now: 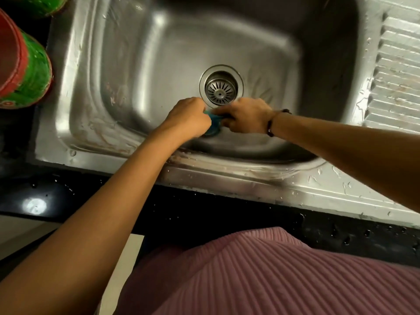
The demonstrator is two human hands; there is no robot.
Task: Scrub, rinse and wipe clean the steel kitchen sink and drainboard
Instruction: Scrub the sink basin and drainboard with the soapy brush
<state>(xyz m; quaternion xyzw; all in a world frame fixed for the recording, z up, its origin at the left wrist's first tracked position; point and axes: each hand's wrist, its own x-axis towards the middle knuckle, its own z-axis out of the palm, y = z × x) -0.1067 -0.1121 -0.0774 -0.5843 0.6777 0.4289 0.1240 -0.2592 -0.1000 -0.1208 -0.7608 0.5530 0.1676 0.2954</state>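
A steel sink [127, 71] fills the upper view, with its round drain strainer [221, 87] near the middle. Just in front of the drain, both hands meet over a small blue-green scrubbing cloth [213, 123]. My left hand [188, 119] grips its left side with curled fingers. My right hand [245, 115], a dark bead bracelet on its wrist, grips the right side. Most of the cloth is hidden between the hands. The ribbed steel drainboard [395, 71] lies to the right, wet with drops.
Red and green plastic containers [25, 71] stand on the dark counter left of the sink. The black counter edge [204, 212] runs along the front, dotted with water. My pink ribbed garment [272, 276] is at the bottom.
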